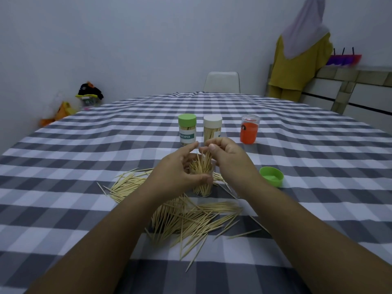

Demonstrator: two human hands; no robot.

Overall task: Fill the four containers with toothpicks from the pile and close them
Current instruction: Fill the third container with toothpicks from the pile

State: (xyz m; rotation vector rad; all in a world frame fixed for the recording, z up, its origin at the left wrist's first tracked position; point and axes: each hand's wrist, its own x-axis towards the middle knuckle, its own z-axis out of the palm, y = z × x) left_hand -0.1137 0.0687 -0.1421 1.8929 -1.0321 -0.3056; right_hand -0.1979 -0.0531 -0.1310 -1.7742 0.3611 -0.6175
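A clear open container (203,187) stands upright in the middle of the table, with toothpicks sticking out of its top. My left hand (180,168) grips its side, thumb across the front. My right hand (227,154) pinches a small bundle of toothpicks (206,160) at the container's mouth. A loose toothpick pile (191,219) lies in front and to the left of it. A green lid (272,176) lies upside down to the right. Behind stand a green-lidded container (187,129) and a white-lidded container (212,129), both filled and shut, and an orange container (249,129).
The grey and white checked tablecloth (84,177) covers a round table. A white chair (222,82) stands at the far side. A person in yellow clothes (297,66) stands at the back right by a shelf. Bags and clutter (89,94) lie on the floor at the left.
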